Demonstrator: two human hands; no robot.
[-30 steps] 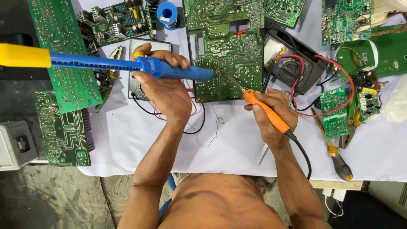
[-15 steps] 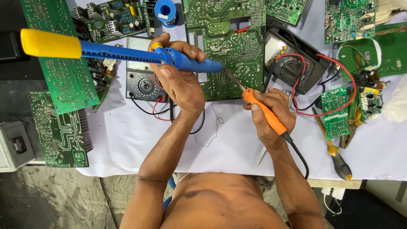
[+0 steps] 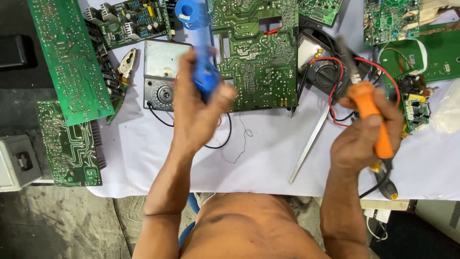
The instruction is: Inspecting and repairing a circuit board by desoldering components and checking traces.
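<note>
My left hand [image 3: 199, 112] is closed around a blue desoldering pump [image 3: 205, 72], which stands blurred and points away from me over the left edge of a large green circuit board [image 3: 261, 52]. My right hand [image 3: 362, 139] grips the orange handle of a soldering iron [image 3: 368, 112]. Its dark tip rises over a black meter [image 3: 322, 64] with red and black leads, to the right of the board. Both hands hover above a white cloth [image 3: 268, 158].
A grey analog meter [image 3: 162, 72] and pliers [image 3: 125, 64] lie left of my left hand. More green boards sit at the left [image 3: 67, 57], lower left [image 3: 69, 144] and right [image 3: 421, 52]. A metal strip [image 3: 309, 144] lies between my hands. A grey box [image 3: 17, 160] stands off the table's left.
My left hand swung the pump from lying sideways to pointing away from me. My right hand carried the soldering iron right, off the large board, tip now up.
</note>
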